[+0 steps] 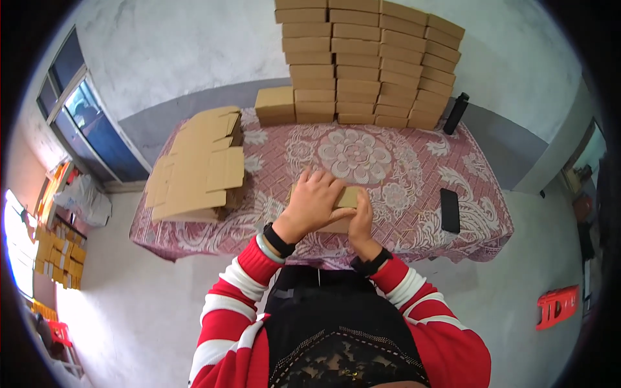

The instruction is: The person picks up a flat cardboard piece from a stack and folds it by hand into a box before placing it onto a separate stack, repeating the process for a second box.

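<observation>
A small brown cardboard box (350, 196) sits on the table near its front edge, in front of me and largely covered by my hands. My left hand (315, 199) lies across its top, palm down, with the fingers stretched out and a little apart. Against the right end of the box, my right hand (362, 218) grips the side with its fingers close together. Part of the lid shows between the two hands, and a bit of the front wall shows below them. Whether the lid is fully closed cannot be seen.
A patterned pink tablecloth (284, 223) covers the table. Flattened cardboard blanks (200, 168) are piled at the left. Stacked brown boxes (356, 71) rise along the wall. A black bottle (457, 113) stands back right, and a black phone (449, 211) lies at the right.
</observation>
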### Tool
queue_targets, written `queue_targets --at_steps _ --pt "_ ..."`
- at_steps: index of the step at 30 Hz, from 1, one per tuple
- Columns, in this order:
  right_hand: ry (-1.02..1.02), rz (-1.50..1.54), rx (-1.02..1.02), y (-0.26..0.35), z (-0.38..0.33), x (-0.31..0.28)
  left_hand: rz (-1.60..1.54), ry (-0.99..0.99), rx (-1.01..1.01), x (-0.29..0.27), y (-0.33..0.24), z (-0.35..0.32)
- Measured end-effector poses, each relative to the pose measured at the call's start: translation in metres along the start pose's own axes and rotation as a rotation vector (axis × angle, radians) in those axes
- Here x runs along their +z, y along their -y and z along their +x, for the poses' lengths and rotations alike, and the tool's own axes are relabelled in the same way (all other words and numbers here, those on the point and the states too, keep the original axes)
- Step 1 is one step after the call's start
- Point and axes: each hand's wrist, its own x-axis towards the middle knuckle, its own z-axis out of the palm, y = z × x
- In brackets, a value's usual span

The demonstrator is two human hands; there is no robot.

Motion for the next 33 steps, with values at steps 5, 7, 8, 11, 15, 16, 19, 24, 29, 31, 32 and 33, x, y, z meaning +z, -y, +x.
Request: queue_targets --at_steps 5,7,8,11,15,16,19,24,29,31,32,33 --pt "-0.166 0.391 0.33 -0.018 0.034 -0.01 0.039 -0.309 -0.305 -0.015 0.001 -0.033" --pt "-0.195 0.467 0.389 -0.016 0.056 -0.011 -0.159 -0.345 -0.45 0.005 0.016 -0.064" --pt "-0.204 0.497 0.507 -0.003 0.063 -0.008 -0.251 -0.368 -0.526 0.015 0.024 -0.078" --pt "-0.169 0.568 0.665 0.004 0.087 -0.012 -0.763 -0.173 -0.626 0.048 0.034 -0.099" --pt "-0.005 0.713 0.764 0.014 0.106 -0.008 -1.25 -0.074 -0.869 0.038 0.039 -0.082" --pt "0.063 0.751 0.787 0.024 0.11 -0.003 -1.359 -0.082 -0.976 0.035 0.044 -0.077" --pt "0.103 0.614 0.767 0.022 0.113 -0.009 -1.52 -0.122 -1.079 0.04 0.067 -0.064" --pt "0.238 0.232 0.675 -0.008 0.097 -0.055 -1.668 -0.401 -1.281 0.062 0.117 -0.034" --pt "0.428 -0.034 0.485 -0.025 0.052 -0.104 -1.515 -0.624 -1.452 0.085 0.185 0.018" --pt "0.397 -0.094 0.433 -0.031 0.034 -0.115 -1.393 -0.763 -1.513 0.097 0.216 0.033" --pt "0.408 -0.232 0.31 -0.039 0.028 -0.124 -1.337 -0.831 -1.538 0.103 0.231 0.044" --pt "0.419 -0.367 0.187 -0.041 0.025 -0.128 -1.331 -0.834 -1.537 0.105 0.244 0.053"
